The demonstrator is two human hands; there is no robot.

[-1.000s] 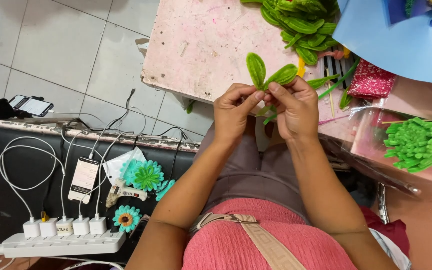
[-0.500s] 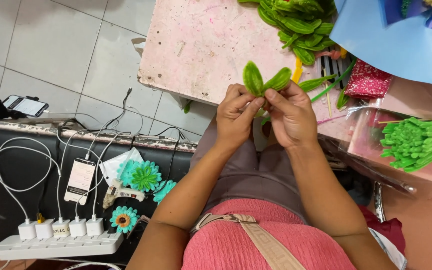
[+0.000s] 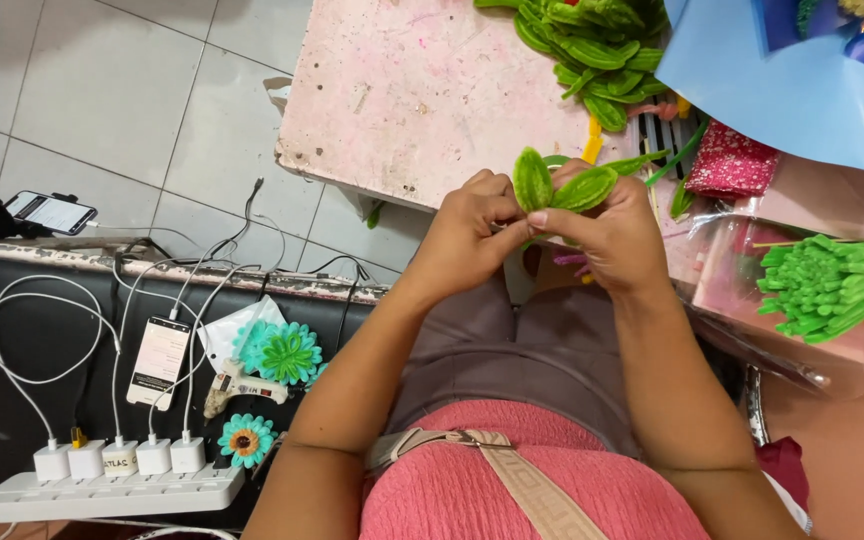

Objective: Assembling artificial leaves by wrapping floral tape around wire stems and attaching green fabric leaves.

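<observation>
- Two green fuzzy leaves (image 3: 557, 185) stood pinched together at their bases between both hands, just off the near edge of the pink table (image 3: 422, 90).
- The left hand (image 3: 472, 235) was closed on the stems from one side, thumb and forefinger pressed tight, with no gap showing.
- The right hand (image 3: 612, 230) was closed on the same stems from the other side, its fingertips (image 3: 542, 217) meeting the left thumb right under the leaves.
- The leaves fanned apart above the fingers, one upright and one leaning toward the right hand; the join itself was hidden by the fingers, so I cannot tell whether it was already twisted fast.
- A judgement only: the pair looked joined or nearly so, with just two leaves in it.
- At the far side of the table lay a heap of finished green leaves (image 3: 592, 45), which suggests plenty of the leaf-making was done.
- To the right of the table lay a bundle of bright green stems (image 3: 832, 285), not in hand.
- On the dark bench left of the table lay blue flowers (image 3: 282, 350), a glue gun (image 3: 237, 385) and a power strip (image 3: 112, 490).
</observation>
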